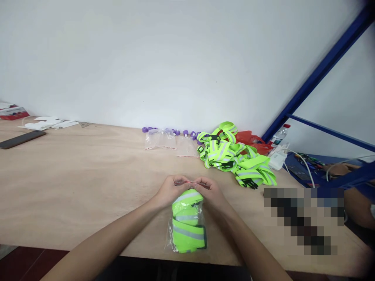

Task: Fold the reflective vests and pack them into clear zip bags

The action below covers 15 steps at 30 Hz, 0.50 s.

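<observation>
A folded neon-green reflective strap sits inside a clear plastic bag (187, 224) on the wooden table (73, 175), close to the front edge. My left hand (170, 189) and my right hand (209, 188) are both closed in a pinch on the bag's top edge, where a thin red seal line shows between the fingers. The hands nearly touch above the bag.
A pile of neon-green reflective straps (234, 156) with black buckles lies at the right rear. Behind it are a red bag (253, 140), empty clear bags (164, 140) and purple pieces (175, 131). A phone (22, 139), white papers (48, 123), a blue rack frame (322, 66), cables and a bottle (279, 134).
</observation>
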### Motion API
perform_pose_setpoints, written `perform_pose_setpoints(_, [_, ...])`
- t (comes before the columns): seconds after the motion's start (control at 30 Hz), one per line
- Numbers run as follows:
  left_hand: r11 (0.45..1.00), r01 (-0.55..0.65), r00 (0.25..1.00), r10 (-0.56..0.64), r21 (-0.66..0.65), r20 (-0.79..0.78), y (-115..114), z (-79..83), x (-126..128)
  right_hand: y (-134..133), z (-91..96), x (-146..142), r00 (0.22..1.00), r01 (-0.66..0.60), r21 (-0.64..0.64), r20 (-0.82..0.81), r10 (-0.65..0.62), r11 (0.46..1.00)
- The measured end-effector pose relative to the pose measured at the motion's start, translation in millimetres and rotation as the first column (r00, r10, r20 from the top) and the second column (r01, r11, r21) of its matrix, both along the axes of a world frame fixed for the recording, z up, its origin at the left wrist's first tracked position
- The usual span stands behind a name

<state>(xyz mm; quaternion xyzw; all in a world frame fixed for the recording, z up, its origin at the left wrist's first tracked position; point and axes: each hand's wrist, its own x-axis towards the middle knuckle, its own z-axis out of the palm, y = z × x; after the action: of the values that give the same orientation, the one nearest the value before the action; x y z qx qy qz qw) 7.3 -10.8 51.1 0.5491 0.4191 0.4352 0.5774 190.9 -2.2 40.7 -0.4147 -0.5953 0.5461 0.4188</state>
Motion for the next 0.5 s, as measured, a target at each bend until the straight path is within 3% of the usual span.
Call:
perform_pose_setpoints(0.3, [0.998, 0.025, 0.995, -0.019, -0.061, 0.102, 7.4, -5.4, -2.6, 1.6, 1.2, 1.6, 0.998, 0.058, 0.033, 0.000, -0.058, 0.998])
perform_pose_setpoints(0.5, [0.997, -0.004, 0.997, 0.009, -0.071, 0.082, 7.9, -6.9, -4.6, 6.0, -0.8, 5.3, 0.997, 0.078, 0.044, 0.010, -0.078, 0.996])
